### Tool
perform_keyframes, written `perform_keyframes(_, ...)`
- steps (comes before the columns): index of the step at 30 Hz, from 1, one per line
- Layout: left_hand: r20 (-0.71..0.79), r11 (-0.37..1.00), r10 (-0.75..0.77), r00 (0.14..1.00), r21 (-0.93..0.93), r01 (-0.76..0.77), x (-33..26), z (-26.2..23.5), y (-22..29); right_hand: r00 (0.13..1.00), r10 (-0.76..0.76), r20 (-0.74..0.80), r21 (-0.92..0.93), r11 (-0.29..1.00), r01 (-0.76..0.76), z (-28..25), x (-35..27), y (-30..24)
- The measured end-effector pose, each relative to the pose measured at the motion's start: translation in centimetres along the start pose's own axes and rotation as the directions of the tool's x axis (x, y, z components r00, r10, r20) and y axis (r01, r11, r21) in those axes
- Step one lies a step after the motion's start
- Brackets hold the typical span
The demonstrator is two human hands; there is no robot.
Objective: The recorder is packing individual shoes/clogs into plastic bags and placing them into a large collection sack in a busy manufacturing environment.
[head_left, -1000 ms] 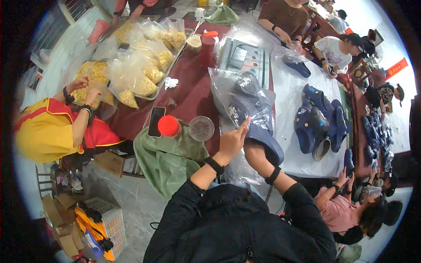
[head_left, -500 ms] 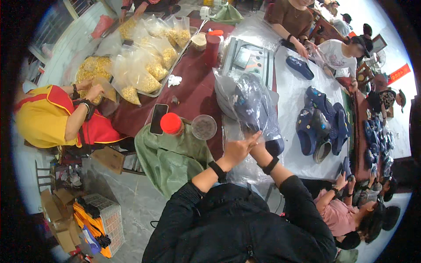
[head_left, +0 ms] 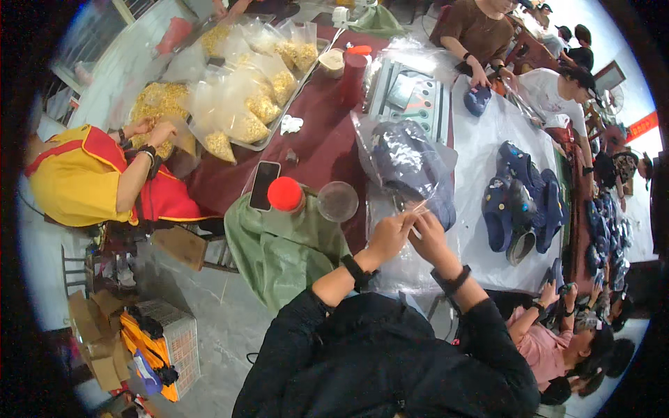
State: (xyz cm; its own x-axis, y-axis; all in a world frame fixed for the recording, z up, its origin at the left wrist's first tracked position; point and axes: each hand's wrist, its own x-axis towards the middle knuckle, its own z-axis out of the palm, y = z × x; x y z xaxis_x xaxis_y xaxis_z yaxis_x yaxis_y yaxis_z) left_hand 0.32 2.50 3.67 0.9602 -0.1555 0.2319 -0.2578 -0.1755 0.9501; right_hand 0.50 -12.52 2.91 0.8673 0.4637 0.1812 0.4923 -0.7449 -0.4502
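A clear plastic bag (head_left: 368, 132) lies before me with dark navy clogs (head_left: 405, 155) inside, its near end towards me. At that near end the fingertips of my left hand (head_left: 388, 239) and my right hand (head_left: 431, 240) come together, pinching the plastic. Both hands are closed, thumbs and fingers close to each other. More loose clear plastic (head_left: 401, 268) spreads beneath my wrists. Just beyond the bagged clogs is a grey heat-sealer-like machine (head_left: 435, 104) with a row of knobs. Its near part is hidden by the bag.
Left of the bag are a round clear tub (head_left: 338, 202), a red-lidded jar (head_left: 285, 194), a phone (head_left: 265, 185) and green cloth (head_left: 279, 251). Filled bags of yellow pieces (head_left: 247, 129) sit farther left. Several navy clogs (head_left: 498, 216) rest on the right; people work around the tables.
My hands have drawn together at the bag's near end, the right hand now showing its fingers pinching. The whole view has shifted slightly. Across the table, a person has lifted a clog.
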Motion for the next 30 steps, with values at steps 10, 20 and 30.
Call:
perform_keyframes(10,0.261,0.974,-0.078,0.962,-0.185,0.129,-0.5,1.2,3.4,0.895,0.118,-0.43,-0.169,0.963,-0.208,-1.1,-1.6,-1.0)
perform_keyframes(20,0.105,0.962,0.247,0.963,0.095,-0.257,-8.7,-4.4,-4.1,0.901,0.286,-0.327,0.145,0.957,-0.251,-3.7,-5.3,2.7)
perform_keyframes(30,0.15,0.31,-0.196,0.969,0.947,-0.083,-17.9,-15.5,-19.2,0.911,0.369,-0.182,0.118,0.928,-0.353,-12.9,-6.9,-2.8)
